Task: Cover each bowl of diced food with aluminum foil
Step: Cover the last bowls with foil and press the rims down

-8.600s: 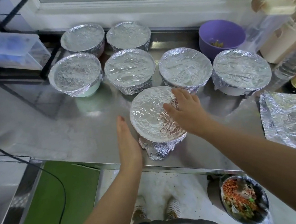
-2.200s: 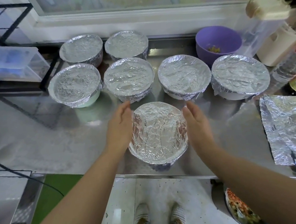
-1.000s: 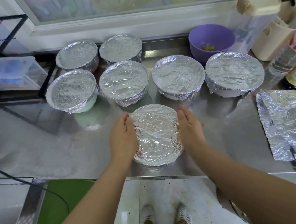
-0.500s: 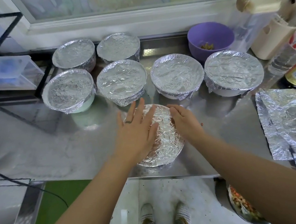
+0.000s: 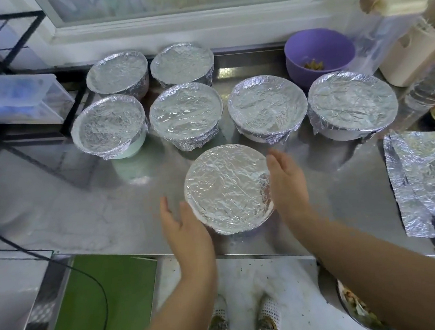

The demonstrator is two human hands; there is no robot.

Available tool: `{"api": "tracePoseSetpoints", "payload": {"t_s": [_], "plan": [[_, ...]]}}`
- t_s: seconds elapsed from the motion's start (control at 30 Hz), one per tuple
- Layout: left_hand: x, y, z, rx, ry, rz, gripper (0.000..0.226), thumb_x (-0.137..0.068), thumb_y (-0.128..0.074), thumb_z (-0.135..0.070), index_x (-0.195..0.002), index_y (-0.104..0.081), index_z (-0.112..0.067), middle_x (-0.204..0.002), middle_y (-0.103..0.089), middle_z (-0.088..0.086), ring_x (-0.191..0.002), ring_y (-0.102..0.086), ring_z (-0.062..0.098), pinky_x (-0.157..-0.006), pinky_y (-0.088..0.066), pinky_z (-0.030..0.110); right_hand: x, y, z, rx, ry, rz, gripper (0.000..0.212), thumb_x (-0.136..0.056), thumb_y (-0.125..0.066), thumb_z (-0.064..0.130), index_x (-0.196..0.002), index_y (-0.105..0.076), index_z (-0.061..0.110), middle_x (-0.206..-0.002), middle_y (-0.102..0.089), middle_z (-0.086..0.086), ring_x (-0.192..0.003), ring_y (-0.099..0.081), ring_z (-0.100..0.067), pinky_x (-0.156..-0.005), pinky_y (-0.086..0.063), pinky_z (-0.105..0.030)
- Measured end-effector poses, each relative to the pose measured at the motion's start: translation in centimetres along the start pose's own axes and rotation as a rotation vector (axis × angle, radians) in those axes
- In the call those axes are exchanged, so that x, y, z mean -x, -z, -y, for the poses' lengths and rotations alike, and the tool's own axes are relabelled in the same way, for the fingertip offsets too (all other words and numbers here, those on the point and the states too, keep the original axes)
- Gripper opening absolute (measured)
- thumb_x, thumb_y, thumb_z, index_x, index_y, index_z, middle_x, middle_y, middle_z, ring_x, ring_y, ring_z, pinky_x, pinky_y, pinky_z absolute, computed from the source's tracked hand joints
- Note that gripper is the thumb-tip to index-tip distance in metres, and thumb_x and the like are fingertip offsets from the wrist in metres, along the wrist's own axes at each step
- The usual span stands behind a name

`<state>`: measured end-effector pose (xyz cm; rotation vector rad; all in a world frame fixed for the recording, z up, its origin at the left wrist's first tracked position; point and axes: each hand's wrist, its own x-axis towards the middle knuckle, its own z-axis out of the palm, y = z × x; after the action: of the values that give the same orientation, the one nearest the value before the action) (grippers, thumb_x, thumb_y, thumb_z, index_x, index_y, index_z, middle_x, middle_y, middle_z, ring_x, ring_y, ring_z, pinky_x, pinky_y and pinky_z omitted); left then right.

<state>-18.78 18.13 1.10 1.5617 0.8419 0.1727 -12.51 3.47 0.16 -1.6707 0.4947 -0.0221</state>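
Two straight-fingered hands, left hand (image 5: 186, 229) and right hand (image 5: 287, 184), press the sides of the round foil-covered bowl (image 5: 228, 187) on the steel counter (image 5: 82, 204).

Silver crinkled foil (image 5: 228, 187) covers the bowls; one open bowl (image 5: 318, 53) is purple, the floor mat (image 5: 97, 304) green.

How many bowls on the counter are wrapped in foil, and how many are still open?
Foil-covered bowls: 7
Uncovered purple bowl: 1
Total on the counter: 8
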Motion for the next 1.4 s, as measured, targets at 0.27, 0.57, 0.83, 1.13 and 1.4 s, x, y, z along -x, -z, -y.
{"api": "tracePoseSetpoints", "payload": {"t_s": [0.27,0.57,0.83,1.13,1.4], "plan": [[0.8,-4.3,0.9,0.283,0.149,-0.079,0.039,-0.11,-0.033,-0.025,-0.146,-0.047,-0.03,-0.133,-0.061,-0.005,-0.117,-0.062,0.016,-0.096,-0.051,0.03,-3.4,-0.7,-0.5,-0.003,-0.049,0.221,0.031,-0.106,-0.042,0.018,-0.108,-0.069,0.034,-0.109,-0.074,0.006,-0.105,-0.068,-0.015,-0.1,-0.053,-0.041],[-4.0,-4.3,0.3,0.305,0.161,0.072,0.033,-0.099,-0.049,-0.041,-0.116,-0.074,-0.03,-0.116,-0.074,-0.002,-0.103,-0.071,0.016,-0.091,-0.057,0.038,1.2,0.2,-2.3,-0.165,-0.13,-0.092,0.035,-0.104,-0.038,0.017,-0.119,-0.067,0.033,-0.097,-0.073,0.01,-0.088,-0.068,-0.009,-0.075,-0.058,-0.029],[0.6,-3.5,0.4,0.203,0.104,-0.03,0.033,-0.107,-0.042,-0.027,-0.138,-0.054,-0.021,-0.132,-0.064,-0.001,-0.117,-0.062,0.018,-0.103,-0.048,0.034,-3.4,1.0,2.1,0.141,0.0,0.172,0.028,-0.105,-0.047,0.029,-0.126,-0.066,0.024,-0.088,-0.067,0.003,-0.068,-0.059,-0.009,-0.068,-0.046,-0.027],[-1.1,-5.5,0.3,0.315,0.213,-0.021,0.028,-0.109,-0.035,-0.026,-0.115,-0.062,-0.028,-0.11,-0.07,-0.004,-0.107,-0.066,0.02,-0.1,-0.052,0.041,-3.6,0.9,0.1,0.158,-0.012,0.136,0.034,-0.107,-0.037,0.021,-0.102,-0.071,0.024,-0.066,-0.057,0.002,-0.059,-0.048,-0.014,-0.058,-0.038,-0.029],[-4.3,-5.3,-0.7,0.212,0.15,0.205,0.031,-0.107,-0.041,-0.017,-0.117,-0.069,-0.027,-0.098,-0.074,-0.005,-0.09,-0.07,0.015,-0.076,-0.059,0.029,-1.2,2.7,-1.3,-0.008,-0.121,0.042,0.046,-0.104,-0.039,0.014,-0.091,-0.075,0.041,-0.093,-0.075,-0.007,-0.093,-0.071,-0.034,-0.084,-0.058,-0.05]]}}
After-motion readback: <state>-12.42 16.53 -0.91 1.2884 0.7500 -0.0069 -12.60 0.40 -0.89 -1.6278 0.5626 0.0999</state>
